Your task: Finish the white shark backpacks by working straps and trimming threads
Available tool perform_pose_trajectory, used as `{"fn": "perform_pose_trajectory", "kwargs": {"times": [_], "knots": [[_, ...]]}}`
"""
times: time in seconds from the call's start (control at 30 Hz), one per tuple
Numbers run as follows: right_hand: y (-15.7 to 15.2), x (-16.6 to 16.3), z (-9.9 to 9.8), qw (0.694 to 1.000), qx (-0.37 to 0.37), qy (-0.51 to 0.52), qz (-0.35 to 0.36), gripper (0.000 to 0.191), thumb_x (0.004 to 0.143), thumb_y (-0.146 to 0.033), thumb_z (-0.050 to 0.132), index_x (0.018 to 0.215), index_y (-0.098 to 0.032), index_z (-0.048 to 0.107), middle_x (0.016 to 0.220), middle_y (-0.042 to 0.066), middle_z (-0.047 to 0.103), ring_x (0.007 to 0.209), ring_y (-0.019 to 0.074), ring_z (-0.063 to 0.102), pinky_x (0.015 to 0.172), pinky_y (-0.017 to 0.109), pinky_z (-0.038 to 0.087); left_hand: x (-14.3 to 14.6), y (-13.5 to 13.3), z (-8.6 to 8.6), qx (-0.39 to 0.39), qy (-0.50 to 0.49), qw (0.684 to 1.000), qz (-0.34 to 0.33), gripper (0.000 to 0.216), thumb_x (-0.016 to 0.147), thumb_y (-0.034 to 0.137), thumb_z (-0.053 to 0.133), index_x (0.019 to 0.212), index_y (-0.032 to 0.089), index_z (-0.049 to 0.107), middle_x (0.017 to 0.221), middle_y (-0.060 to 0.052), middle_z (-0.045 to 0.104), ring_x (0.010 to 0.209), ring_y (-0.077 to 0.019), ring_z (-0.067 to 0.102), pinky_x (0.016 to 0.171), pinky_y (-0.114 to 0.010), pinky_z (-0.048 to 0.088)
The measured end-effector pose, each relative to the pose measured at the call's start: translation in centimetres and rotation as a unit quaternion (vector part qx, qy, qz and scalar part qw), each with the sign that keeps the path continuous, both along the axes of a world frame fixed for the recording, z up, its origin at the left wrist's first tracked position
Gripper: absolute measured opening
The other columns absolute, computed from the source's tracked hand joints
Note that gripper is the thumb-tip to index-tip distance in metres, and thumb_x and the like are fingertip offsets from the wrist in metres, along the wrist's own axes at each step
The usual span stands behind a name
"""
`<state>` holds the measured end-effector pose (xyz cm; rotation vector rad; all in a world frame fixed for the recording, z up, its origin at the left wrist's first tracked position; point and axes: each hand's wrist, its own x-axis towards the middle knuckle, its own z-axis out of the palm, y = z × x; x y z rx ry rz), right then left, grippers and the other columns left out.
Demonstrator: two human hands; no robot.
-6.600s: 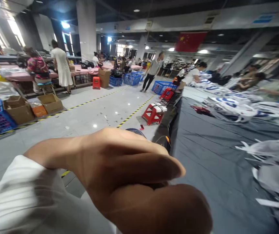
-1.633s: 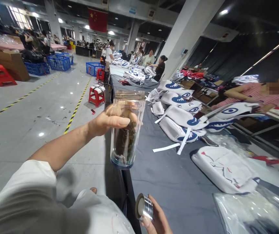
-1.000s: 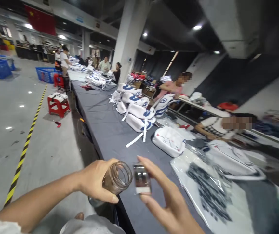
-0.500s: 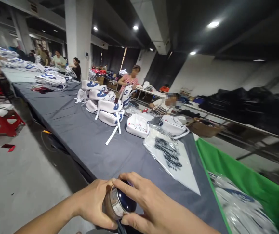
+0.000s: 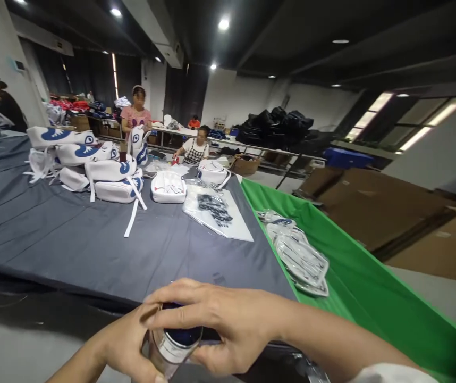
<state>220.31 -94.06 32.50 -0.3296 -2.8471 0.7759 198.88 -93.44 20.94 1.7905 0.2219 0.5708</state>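
Observation:
A clear bottle [image 5: 171, 350] with a silvery band and a dark blue lid [image 5: 186, 334] is held low in front of me, over the near table edge. My left hand [image 5: 126, 340] is wrapped around the bottle's body from the left. Over the top comes my right hand [image 5: 222, 324], its fingers curled across the lid and its thumb at the near side. Part of the lid is hidden under the right fingers. Whether the lid is tight or loose I cannot tell.
A grey-covered table [image 5: 152, 260] bears stacked white-and-blue bags [image 5: 114, 190], another white bag [image 5: 169, 187] and a clear plastic sheet [image 5: 236, 215]. To the right, a green-lined bin [image 5: 343, 271] holds wrapped bags [image 5: 302, 258]. Co-workers [image 5: 136, 114] stand or sit beyond; cardboard [image 5: 395, 213] leans at right.
My view has swung to the right, bringing the green bin and cardboard into sight. Both hands still hold the bottle, and the right hand now covers the lid from higher up.

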Motion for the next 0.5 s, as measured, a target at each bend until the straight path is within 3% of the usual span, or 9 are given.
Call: {"fn": "perform_pose_trajectory", "kwargs": {"times": [0.07,0.17,0.23,0.37,0.43,0.5], "knots": [[-1.0,1.3,0.5,0.995,0.058,-0.033,-0.071,0.068,0.091,-0.031,0.062,0.152,-0.02,0.034,0.159,0.017,0.026,0.141,0.03,0.035,0.111,0.044,0.035,1.2,-0.3,0.0,-0.022,0.018,0.999,0.028,0.074,0.068,0.052,0.079,0.129,0.016,0.058,0.132,-0.012,0.057,0.122,-0.0338,0.054,0.107,-0.046,0.044],[-2.1,3.4,1.3,0.974,0.104,-0.092,-0.177,0.067,0.093,-0.045,0.061,0.15,-0.02,0.037,0.146,0.021,0.043,0.12,0.0312,0.054,0.093,0.042,0.048,3.2,-0.6,-0.2,-0.04,0.055,0.994,0.091,0.073,0.068,0.045,0.078,0.131,0.016,0.055,0.124,-0.012,0.063,0.11,-0.0307,0.06,0.094,-0.04,0.053],[-2.3,4.9,1.8,0.977,0.099,-0.111,-0.15,0.055,0.096,-0.039,0.058,0.145,-0.019,0.043,0.135,0.017,0.052,0.108,0.025,0.059,0.089,0.036,0.05,4.6,-0.6,-0.4,-0.016,0.081,0.993,0.083,0.07,0.068,0.045,0.077,0.129,0.016,0.058,0.128,-0.012,0.061,0.114,-0.032,0.059,0.095,-0.041,0.052],[-2.2,8.2,1.6,0.993,0.102,-0.06,-0.025,0.044,0.097,-0.021,0.055,0.14,-0.016,0.049,0.145,0.012,0.047,0.129,0.0187,0.047,0.104,0.028,0.04,7.8,-0.6,-0.1,0.07,0.102,0.991,0.059,0.066,0.061,0.042,0.079,0.121,0.018,0.064,0.137,-0.012,0.055,0.132,-0.0377,0.045,0.108,-0.049,0.043],[-2.5,9.7,0.8,0.985,0.109,-0.082,-0.106,0.046,0.097,-0.035,0.058,0.138,-0.016,0.051,0.133,0.014,0.056,0.116,0.0214,0.056,0.093,0.03,0.046,9.8,-0.9,0.3,0.064,0.128,0.986,0.082,0.062,0.06,0.032,0.078,0.118,0.017,0.063,0.125,-0.01,0.062,0.121,-0.0335,0.054,0.1,-0.044,0.05],[-3.1,11.2,0.0,0.951,0.122,-0.142,-0.246,0.061,0.092,-0.058,0.058,0.134,-0.014,0.053,0.11,0.015,0.063,0.091,0.0249,0.062,0.076,0.034,0.049,12.2,-1.3,0.7,0.047,0.169,0.976,0.127,0.051,0.064,0.024,0.072,0.113,0.017,0.06,0.109,-0.006,0.067,0.1,-0.0252,0.064,0.084,-0.034,0.056]]}}
